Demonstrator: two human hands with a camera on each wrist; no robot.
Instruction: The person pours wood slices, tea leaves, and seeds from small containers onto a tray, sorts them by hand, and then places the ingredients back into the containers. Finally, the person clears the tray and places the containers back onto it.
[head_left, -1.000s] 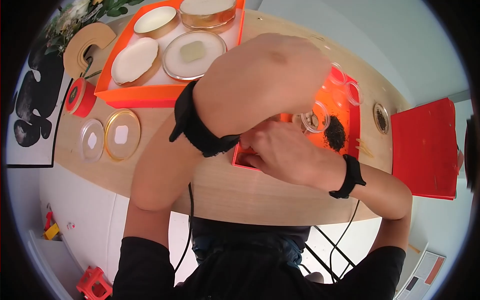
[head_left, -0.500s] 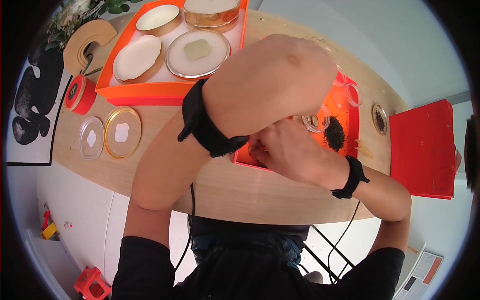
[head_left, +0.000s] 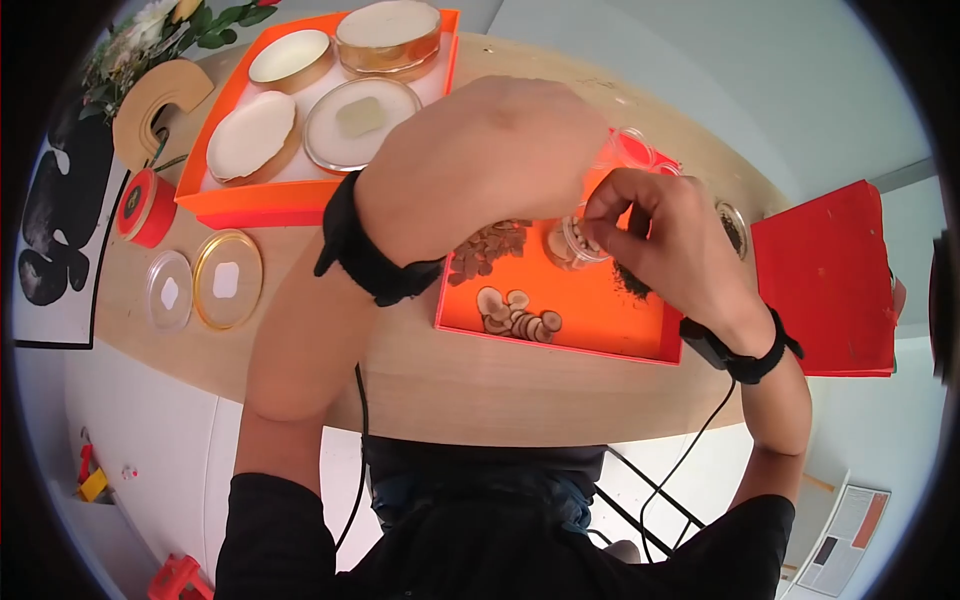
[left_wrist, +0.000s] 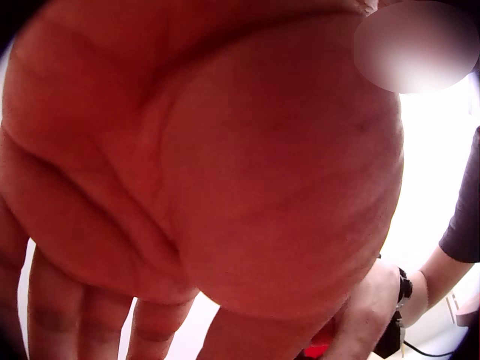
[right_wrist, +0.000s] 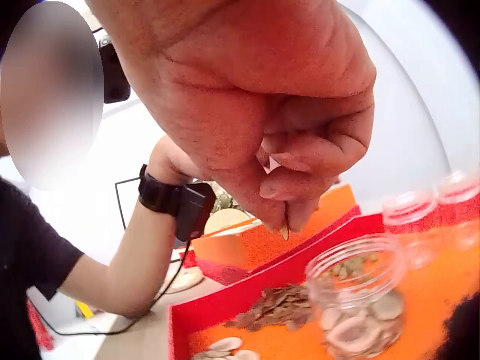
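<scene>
My right hand (head_left: 670, 235) is above the clear jar (head_left: 572, 243), its thumb and fingers pinching a small pale slice (right_wrist: 285, 233). Round slices and greenish bits lie in the jar (right_wrist: 356, 307), which stands in the orange tray (head_left: 610, 335). Brown chips (head_left: 490, 247) and several round slices (head_left: 520, 318) lie in the tray too. My left hand (head_left: 500, 150) hovers over the tray's far side. Its palm (left_wrist: 262, 165) faces the left wrist camera, fingers extended with gaps between them and nothing seen in them; the fingertips are out of frame.
An orange box (head_left: 265, 196) with round dishes is at the back left, near a red tin (head_left: 146, 207). Two shallow dishes (head_left: 228, 280) lie left. Dark shreds (head_left: 630, 283), clear containers (head_left: 632, 150) and a red box (head_left: 825, 285) are right.
My right hand has left the tray's near left part, moved right and risen over the jar, uncovering the round slices. The head view has shifted slightly.
</scene>
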